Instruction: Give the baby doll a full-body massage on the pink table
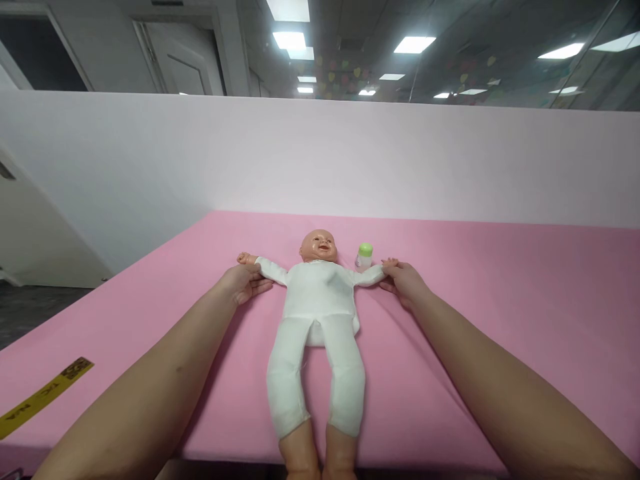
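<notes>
A baby doll in a white one-piece suit lies on its back on the pink table, head away from me, arms stretched out to both sides. My left hand is closed round the doll's arm on the left, near its wrist. My right hand pinches the end of the other arm at the doll's hand. A small baby bottle with a green cap stands just behind that arm, close to my right hand.
A pale partition wall rises behind the table. A yellow tape strip lies at the table's near left edge. The doll's bare feet reach over the front edge. A door stands at the back left.
</notes>
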Motion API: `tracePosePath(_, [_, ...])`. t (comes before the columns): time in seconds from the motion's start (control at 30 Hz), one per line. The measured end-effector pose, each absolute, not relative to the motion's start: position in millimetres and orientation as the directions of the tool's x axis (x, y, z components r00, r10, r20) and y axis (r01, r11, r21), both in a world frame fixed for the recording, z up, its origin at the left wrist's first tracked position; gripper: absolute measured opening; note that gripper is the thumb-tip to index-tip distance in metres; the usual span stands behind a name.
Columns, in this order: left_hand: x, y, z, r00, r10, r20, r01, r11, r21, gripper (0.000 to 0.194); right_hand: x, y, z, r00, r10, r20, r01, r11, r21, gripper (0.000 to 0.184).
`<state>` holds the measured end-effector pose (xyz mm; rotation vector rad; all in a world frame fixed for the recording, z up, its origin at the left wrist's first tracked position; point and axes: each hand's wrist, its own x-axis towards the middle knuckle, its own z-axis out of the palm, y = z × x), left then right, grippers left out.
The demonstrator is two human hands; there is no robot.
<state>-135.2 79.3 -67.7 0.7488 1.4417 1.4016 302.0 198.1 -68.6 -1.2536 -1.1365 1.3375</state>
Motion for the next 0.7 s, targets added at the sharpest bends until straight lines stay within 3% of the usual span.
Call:
tracePosePath(0.2, [-134,81,-62,-0.355,0.865,-0.354,-0.341,0.232,0.911,0.028,311,205,-68,-0.04,0.979,-0.202,0.065,-0.199,-0.978,0.021])
tracePosePath(0.33, [-130,81,-60,-0.38,0.854,-0.356,-0.352,0.222,0.909,0.027,311,203,-68,0.025,0.985,-0.17,0.145,-0.172,-0.974,0.031])
tracePosePath(0.43, [-125,81,-59,-0.403,0.856,-0.324,-0.342,0.187,0.921,0.031,309,198,-66,0.08,0.992,-0.094,0.189,-0.107,-0.976,0.051])
tracePosePath(0.57, [-110,77,-55,-0.493,0.863,-0.108,-0.154,0.035,0.987,0.042,300,178,-52,0.117,0.985,0.127,0.262,0.092,-0.961,0.077])
tracePosePath(0.7, [-85,64,-44,-0.431,0.87,0.24,0.291,-0.118,0.949,0.034,274,146,-36,-0.036,0.883,0.468,0.337,0.451,-0.826,0.069])
